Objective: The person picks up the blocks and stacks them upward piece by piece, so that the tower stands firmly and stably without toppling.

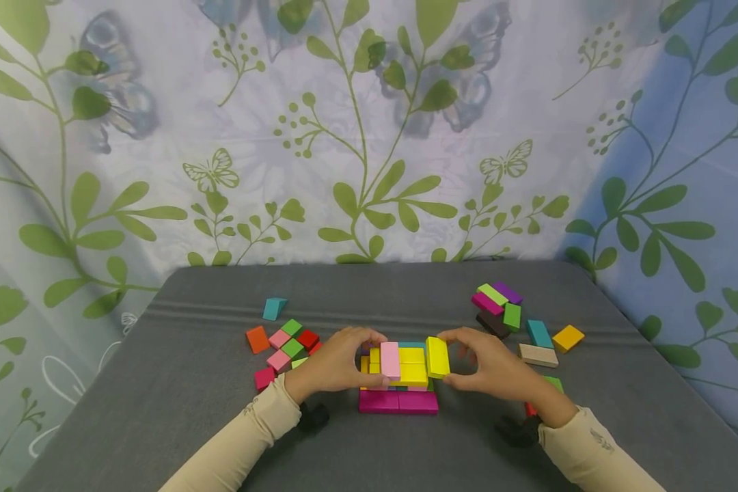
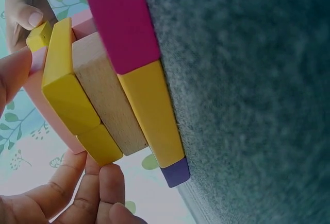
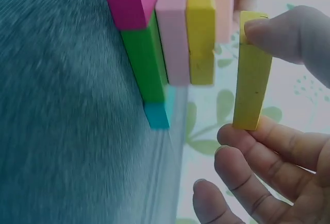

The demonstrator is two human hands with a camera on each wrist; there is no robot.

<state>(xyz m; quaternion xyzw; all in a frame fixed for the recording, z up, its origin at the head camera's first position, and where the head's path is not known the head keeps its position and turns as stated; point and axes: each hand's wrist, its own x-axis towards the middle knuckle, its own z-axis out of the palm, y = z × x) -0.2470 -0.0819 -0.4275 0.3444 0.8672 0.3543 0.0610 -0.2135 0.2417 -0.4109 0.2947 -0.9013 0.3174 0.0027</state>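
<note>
A layered stack of coloured wooden blocks stands at mid-table, with magenta blocks (image 1: 378, 401) along its near bottom edge and yellow blocks (image 1: 413, 374) forming a layer higher up. Across the top of the stack lies a pink block (image 1: 390, 361). My left hand (image 1: 338, 362) pinches this pink block by its ends, thumb at the near end, fingers at the far end. Over the stack's right side, my right hand (image 1: 492, 362) holds a yellow block (image 3: 251, 85) between thumb and fingertips. In the right wrist view a gap shows between that block and the stack.
Loose blocks lie left of the stack, among them an orange block (image 1: 257, 339) and a teal block (image 1: 275, 308). More lie to the right, including a tan block (image 1: 538, 354), a dark brown block (image 1: 492, 324) and a yellow-orange block (image 1: 568, 338). A patterned curtain (image 1: 369, 137) hangs behind the grey table.
</note>
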